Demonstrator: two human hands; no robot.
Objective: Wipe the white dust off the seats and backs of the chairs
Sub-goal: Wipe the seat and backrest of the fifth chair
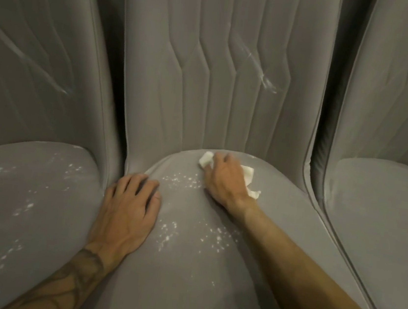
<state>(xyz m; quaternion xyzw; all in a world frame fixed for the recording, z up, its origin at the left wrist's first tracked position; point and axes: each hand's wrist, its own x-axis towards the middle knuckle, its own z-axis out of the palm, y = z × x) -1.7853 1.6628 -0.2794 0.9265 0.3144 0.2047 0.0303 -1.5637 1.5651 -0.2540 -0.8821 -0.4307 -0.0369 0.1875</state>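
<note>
- Right hand — fingers curled around a crumpled white cloth, pressing it onto the rear of the grey upholstered middle chair seat.
- Left hand lies flat, fingers spread, on the seat's left edge.
- White dust specks lie between the hands — and on the left grey seat.

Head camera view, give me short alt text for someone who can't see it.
A person's right hand presses a white cloth onto the rear of the middle grey chair seat, while the left hand rests flat at its left edge. White dust specks dot this seat and the left seat.
</note>
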